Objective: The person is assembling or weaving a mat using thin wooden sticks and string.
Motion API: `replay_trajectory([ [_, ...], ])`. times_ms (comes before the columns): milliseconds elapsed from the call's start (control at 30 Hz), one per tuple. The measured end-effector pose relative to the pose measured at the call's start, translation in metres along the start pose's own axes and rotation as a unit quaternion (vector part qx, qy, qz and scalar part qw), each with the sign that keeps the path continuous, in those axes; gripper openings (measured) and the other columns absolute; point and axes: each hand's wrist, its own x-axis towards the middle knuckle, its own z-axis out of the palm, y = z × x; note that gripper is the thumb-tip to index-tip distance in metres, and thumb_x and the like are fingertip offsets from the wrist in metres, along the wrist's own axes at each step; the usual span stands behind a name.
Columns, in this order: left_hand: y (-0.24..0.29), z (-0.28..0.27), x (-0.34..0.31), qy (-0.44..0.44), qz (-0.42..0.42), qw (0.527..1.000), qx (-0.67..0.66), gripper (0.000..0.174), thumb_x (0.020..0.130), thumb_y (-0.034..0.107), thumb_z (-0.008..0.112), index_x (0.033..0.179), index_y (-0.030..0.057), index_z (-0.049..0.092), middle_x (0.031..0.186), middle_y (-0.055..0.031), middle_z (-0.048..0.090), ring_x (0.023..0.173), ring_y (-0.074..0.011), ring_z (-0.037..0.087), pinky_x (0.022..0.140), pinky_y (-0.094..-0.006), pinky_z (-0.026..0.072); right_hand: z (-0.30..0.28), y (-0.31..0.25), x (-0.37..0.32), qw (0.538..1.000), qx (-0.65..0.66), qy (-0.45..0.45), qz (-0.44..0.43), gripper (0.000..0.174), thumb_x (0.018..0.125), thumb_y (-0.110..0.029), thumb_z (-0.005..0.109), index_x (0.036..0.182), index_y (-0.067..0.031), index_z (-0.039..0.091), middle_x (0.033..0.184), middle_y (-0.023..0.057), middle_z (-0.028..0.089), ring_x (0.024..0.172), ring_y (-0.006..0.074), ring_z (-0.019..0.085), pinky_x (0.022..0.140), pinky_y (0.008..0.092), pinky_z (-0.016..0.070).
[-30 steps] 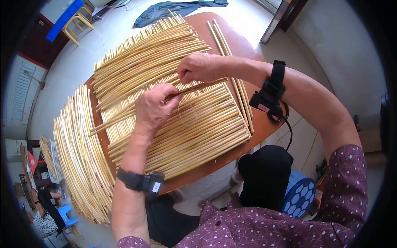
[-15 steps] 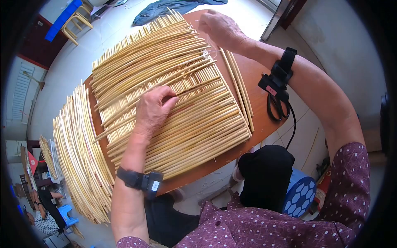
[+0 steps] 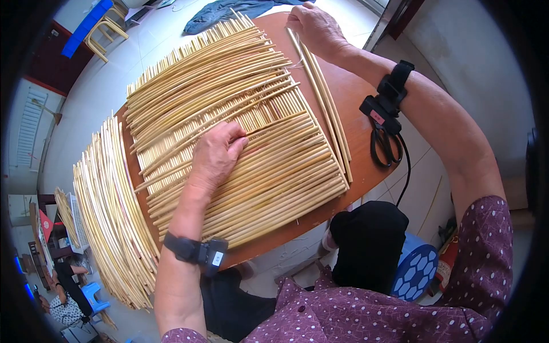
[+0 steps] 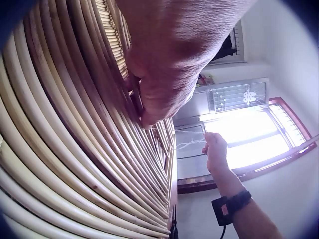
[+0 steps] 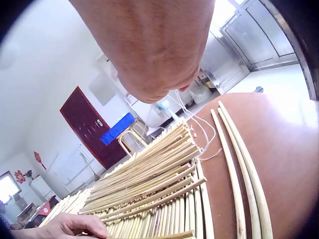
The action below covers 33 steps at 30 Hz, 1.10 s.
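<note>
Thin straw-coloured stalks lie in two parallel rows over a layer of crosswise stalks on a brown table. My left hand pinches a darker stalk between thumb and fingers along the upper edge of the near row. Beyond the table's far right part, my right hand is raised, its fingers curled. In the left wrist view, white string runs from near the left fingertips to the right hand, which grips it. The string also hangs in a loop in the right wrist view.
A few loose stalks lie along the table's right side, near black-handled scissors. A large bundle of stalks stands left of the table. A blue stool is beside my knee. Another person sits at far left.
My right hand has left the left hand's side, moving up and away to the far right, drawing string out. The left hand has stayed nearly in place, on the stalk, which now lies lower against the near row.
</note>
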Motion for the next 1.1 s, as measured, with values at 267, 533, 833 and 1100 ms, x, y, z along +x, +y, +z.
replay_trajectory([
  [267, 0.0, 0.001, -0.003, 0.036, 0.031, 0.996, 0.078, 0.012, 0.083, 0.013, 0.07, 0.089, 0.0028, 0.068, 0.088, -0.0101, 0.059, 0.083, -0.0255, 0.062, 0.075, -0.0381, 0.0507, 0.01, -0.002, 0.006, 1.0, -0.029, 0.001, 0.001, 0.022, 0.093, -0.024, 0.059, 0.1, -0.0043, 0.065, 0.104, 0.013, 0.062, 0.093, 0.0287, 0.065, 0.084, 0.0415, 0.0513],
  [533, 0.006, 0.004, -0.007, 0.079, 0.092, 0.987, 0.101, 0.011, 0.082, 0.007, 0.07, 0.092, 0.0096, 0.074, 0.087, -0.0043, 0.063, 0.085, -0.0218, 0.063, 0.074, -0.0352, 0.0533, 0.024, -0.012, 0.006, 0.798, 0.534, -0.103, 0.26, 0.033, 0.099, -0.015, 0.055, 0.12, 0.0091, 0.048, 0.11, 0.02, 0.057, 0.091, 0.0241, 0.066, 0.084, 0.0333, 0.0622],
  [833, 0.007, 0.011, -0.011, 0.054, 0.037, 0.994, 0.091, 0.013, 0.085, 0.009, 0.067, 0.097, 0.0104, 0.072, 0.089, -0.0042, 0.064, 0.082, -0.0211, 0.065, 0.07, -0.0337, 0.0554, 0.046, -0.034, 0.025, 0.723, 0.635, -0.048, 0.268, 0.026, 0.099, -0.011, 0.054, 0.114, 0.0104, 0.051, 0.106, 0.0202, 0.058, 0.098, 0.0279, 0.067, 0.085, 0.0365, 0.0622],
  [1100, 0.005, 0.012, -0.013, 0.067, 0.067, 0.991, 0.091, 0.011, 0.087, 0.007, 0.064, 0.096, 0.0075, 0.07, 0.088, -0.0071, 0.061, 0.078, -0.0247, 0.063, 0.07, -0.0369, 0.0544, 0.049, -0.015, 0.029, 0.799, 0.571, -0.049, 0.183, 0.027, 0.094, -0.02, 0.064, 0.107, 0.0029, 0.061, 0.095, 0.012, 0.065, 0.086, 0.0199, 0.068, 0.081, 0.0281, 0.0574],
])
